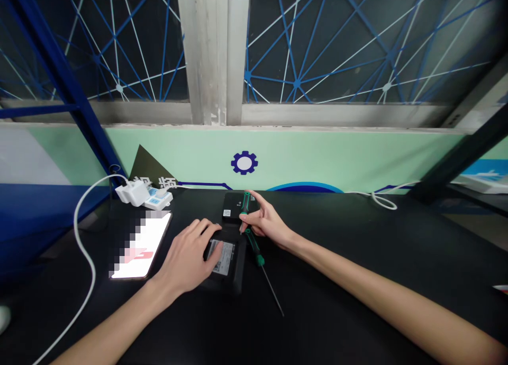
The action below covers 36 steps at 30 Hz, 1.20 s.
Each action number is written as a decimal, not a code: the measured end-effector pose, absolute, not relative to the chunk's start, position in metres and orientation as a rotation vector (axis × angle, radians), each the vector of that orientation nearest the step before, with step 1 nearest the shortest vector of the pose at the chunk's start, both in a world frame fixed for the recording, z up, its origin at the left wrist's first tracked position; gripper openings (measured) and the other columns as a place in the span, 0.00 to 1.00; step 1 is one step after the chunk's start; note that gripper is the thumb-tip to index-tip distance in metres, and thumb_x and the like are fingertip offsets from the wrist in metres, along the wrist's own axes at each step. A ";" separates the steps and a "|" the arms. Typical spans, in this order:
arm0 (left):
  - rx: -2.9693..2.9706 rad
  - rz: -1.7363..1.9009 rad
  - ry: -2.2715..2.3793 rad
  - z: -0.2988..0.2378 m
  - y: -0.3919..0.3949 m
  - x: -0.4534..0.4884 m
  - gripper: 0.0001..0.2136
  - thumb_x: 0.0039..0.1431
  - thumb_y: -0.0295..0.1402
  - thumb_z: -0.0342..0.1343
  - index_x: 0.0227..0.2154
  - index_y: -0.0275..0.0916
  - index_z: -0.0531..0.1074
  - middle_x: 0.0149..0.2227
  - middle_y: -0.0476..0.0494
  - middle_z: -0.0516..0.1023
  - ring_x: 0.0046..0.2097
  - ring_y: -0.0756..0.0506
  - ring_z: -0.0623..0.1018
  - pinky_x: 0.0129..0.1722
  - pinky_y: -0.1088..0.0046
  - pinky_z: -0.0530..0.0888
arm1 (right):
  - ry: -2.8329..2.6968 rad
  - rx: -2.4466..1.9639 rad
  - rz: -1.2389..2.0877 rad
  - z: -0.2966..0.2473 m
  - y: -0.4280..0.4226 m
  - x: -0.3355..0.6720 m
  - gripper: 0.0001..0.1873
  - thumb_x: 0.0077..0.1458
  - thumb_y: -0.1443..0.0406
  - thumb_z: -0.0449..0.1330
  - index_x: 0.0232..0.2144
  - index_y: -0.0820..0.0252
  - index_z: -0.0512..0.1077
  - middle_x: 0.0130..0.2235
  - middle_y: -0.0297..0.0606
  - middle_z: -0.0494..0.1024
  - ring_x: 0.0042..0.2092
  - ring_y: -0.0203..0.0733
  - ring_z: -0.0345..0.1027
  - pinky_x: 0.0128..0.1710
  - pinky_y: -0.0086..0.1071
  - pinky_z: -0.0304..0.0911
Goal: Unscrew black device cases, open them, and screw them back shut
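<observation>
A black boxy device (238, 264) with a white printed label (225, 258) lies on the black table. My left hand (190, 256) rests over its left side, fingers spread, the thumb across the label. Pinched in my right hand (265, 219) is a green-and-black screwdriver (246, 201), nearly upright. Its shaft points down to the device's upper right corner; the exact contact of the tip is too small to tell. Just behind sits a black flat piece (232, 202) with a small QR sticker, partly covered by that screwdriver. A second green-and-black screwdriver (260, 259) lies to the right of the device.
On the left lies a phone (153, 248) with a lit, partly blurred screen. Beyond it, a white power strip (159, 198) holds a plug, and a white cable (81, 243) curves down the left side. Another thin white cable (383, 200) lies along the wall at right.
</observation>
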<state>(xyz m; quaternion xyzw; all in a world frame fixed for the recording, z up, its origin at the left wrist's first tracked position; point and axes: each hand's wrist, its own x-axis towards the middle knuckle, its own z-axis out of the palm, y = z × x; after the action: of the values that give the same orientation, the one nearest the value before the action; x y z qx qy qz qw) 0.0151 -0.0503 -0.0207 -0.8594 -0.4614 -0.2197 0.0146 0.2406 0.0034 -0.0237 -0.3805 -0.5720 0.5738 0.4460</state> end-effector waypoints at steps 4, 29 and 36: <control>-2.695 -0.693 -1.438 -0.021 -0.051 0.015 0.12 0.68 0.36 0.46 0.50 0.43 0.68 0.44 0.43 0.74 0.44 0.42 0.74 0.40 0.64 0.74 | -1.400 -0.955 1.405 -0.023 0.007 0.242 0.55 0.48 0.59 0.68 0.69 0.64 0.42 0.22 0.32 0.80 0.14 0.28 0.47 0.16 0.24 0.44; -2.632 -0.694 -1.701 -0.026 -0.051 0.018 0.09 0.67 0.38 0.46 0.44 0.42 0.67 0.43 0.45 0.73 0.40 0.44 0.76 0.33 0.69 0.70 | -1.834 -1.255 0.699 0.013 0.001 0.260 0.38 0.49 0.66 0.61 0.61 0.54 0.53 0.18 0.23 0.69 0.22 0.39 0.64 0.27 0.33 0.59; -2.583 -0.665 -1.814 -0.027 -0.051 0.020 0.09 0.66 0.39 0.46 0.43 0.43 0.66 0.43 0.46 0.70 0.37 0.45 0.76 0.29 0.71 0.67 | -2.373 -1.621 0.541 0.032 -0.004 0.270 0.31 0.49 0.60 0.61 0.55 0.61 0.62 0.24 0.31 0.71 0.27 0.43 0.66 0.27 0.33 0.55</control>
<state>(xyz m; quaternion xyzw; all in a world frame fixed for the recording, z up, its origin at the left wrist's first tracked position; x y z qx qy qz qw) 0.0199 -0.0510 -0.0271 -0.8000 -0.5619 -0.2061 -0.0420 0.2699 -0.0040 0.0325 -0.5511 -0.8067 0.1837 0.1083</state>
